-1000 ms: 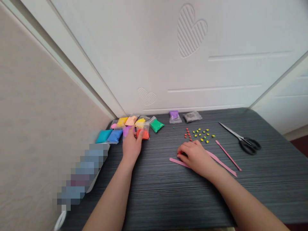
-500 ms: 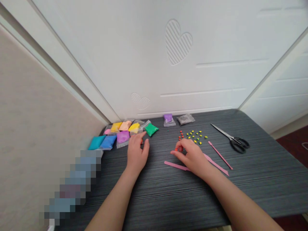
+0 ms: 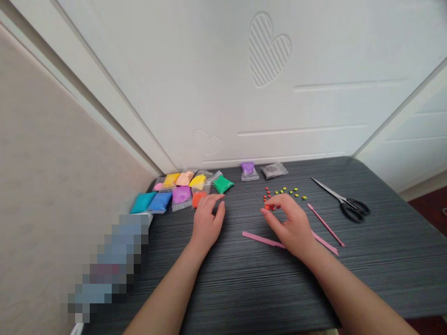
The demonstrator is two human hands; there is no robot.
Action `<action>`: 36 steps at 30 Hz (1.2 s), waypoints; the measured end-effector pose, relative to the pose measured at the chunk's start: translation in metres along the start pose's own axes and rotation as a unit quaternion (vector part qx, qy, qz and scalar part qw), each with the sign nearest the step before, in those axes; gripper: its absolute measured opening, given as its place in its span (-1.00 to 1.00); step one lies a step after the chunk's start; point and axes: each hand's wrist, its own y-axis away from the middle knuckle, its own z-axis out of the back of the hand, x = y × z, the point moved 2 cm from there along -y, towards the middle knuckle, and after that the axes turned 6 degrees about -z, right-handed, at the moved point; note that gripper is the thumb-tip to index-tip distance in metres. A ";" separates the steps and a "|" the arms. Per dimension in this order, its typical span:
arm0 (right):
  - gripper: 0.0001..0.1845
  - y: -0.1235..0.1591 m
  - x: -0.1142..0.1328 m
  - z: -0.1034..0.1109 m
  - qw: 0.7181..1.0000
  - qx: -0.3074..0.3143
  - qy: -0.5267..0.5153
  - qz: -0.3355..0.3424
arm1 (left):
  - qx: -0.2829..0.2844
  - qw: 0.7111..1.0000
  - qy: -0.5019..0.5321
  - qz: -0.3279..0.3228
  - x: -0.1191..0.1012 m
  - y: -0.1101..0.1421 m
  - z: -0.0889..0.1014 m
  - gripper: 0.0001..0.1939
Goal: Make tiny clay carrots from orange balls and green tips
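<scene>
Away to the left hand's left lie a teal packet and a blue packet. Closer, a red packet sits just beyond the fingers of the left hand, which is loosely spread and grips nothing. Past it is a green packet. A pink strip juts out left of the right hand, whose thumb and forefinger pinch a small red piece. Right of that hand are a slender pink stick and, farther off, black-handled scissors.
</scene>
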 end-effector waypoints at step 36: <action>-0.82 0.011 -0.019 -0.024 0.945 0.211 0.247 -0.029 | 0.018 0.999 0.025 -0.022 -0.005 0.002 -0.005 -0.81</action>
